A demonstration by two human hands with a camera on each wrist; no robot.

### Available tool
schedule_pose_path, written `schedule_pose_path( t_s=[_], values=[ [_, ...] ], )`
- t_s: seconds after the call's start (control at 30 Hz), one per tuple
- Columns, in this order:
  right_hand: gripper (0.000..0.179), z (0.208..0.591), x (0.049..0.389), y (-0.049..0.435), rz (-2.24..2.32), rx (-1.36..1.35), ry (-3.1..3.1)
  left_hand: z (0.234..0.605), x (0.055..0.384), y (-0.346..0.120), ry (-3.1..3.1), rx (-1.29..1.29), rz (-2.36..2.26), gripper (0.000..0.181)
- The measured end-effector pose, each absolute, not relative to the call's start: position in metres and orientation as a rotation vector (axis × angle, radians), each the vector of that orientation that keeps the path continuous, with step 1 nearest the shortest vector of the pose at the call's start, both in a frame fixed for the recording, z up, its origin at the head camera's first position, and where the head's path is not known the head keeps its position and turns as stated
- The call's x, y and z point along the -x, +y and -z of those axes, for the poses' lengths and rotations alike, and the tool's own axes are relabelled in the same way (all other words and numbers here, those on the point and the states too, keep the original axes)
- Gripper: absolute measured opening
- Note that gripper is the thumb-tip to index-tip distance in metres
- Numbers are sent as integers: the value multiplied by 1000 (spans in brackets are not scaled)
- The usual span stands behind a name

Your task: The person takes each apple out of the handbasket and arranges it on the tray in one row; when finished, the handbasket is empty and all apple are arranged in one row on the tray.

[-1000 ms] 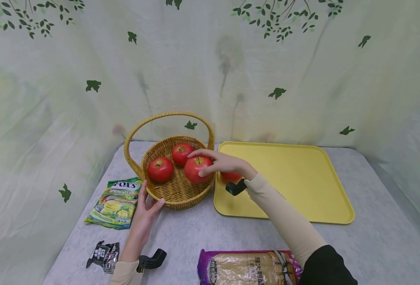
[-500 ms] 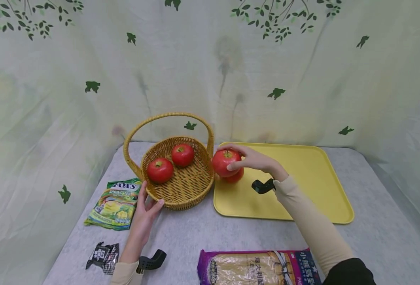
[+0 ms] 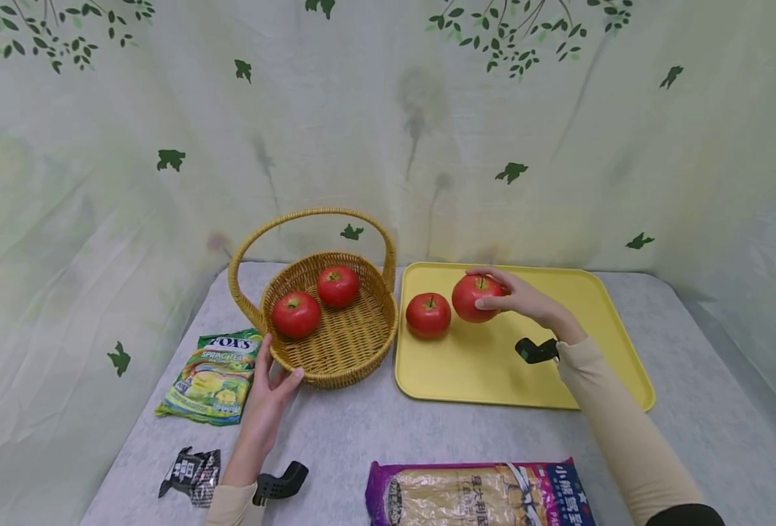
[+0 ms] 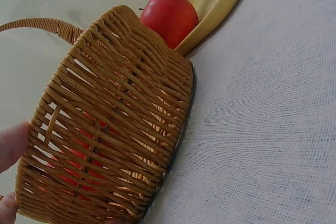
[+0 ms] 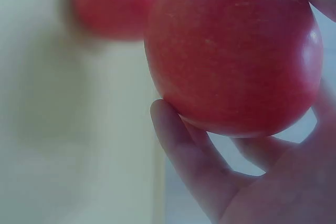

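My right hand (image 3: 526, 298) grips a red apple (image 3: 472, 299) over the yellow tray (image 3: 572, 314). In the right wrist view, thumb and fingers wrap around this apple (image 5: 233, 56), which hangs above the tray. Just left of it, a second apple (image 3: 428, 315) rests on the tray. My left hand (image 3: 264, 416) holds the near-left rim of the wicker basket (image 3: 335, 358). Inside the basket lie two apples, one at the left (image 3: 296, 314) and one at the back (image 3: 338, 286). The left wrist view shows the basket's woven side (image 4: 105, 119), with red showing through the gaps.
A green sweets bag (image 3: 213, 376) lies left of the basket, partly behind my left hand. Nearer sits a small black wrapper (image 3: 192, 473). A purple-edged noodle packet (image 3: 473, 493) is at the front edge. The basket's tall handle (image 3: 312, 212) arches over it.
My right hand has lifted an apple out of the basket and carried it right, past the apple lying on the tray. My left hand stays on the basket.
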State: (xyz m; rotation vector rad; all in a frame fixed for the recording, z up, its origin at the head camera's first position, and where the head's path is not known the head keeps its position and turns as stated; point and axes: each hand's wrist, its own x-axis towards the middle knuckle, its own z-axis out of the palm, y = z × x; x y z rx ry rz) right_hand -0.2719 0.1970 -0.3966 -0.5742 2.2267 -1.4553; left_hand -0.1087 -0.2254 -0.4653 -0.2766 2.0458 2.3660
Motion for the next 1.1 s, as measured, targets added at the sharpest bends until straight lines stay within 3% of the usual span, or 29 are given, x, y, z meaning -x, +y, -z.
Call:
schedule_pose_path(
  t_s=[0.33,1.1],
  values=[
    [60,428,267,223,1405,462,2299,466,108,-226,2046,284,-2363,82],
    [65,442,261,205,1231,537,2449,466,110,-225,2039,250,-2376,82]
  ],
)
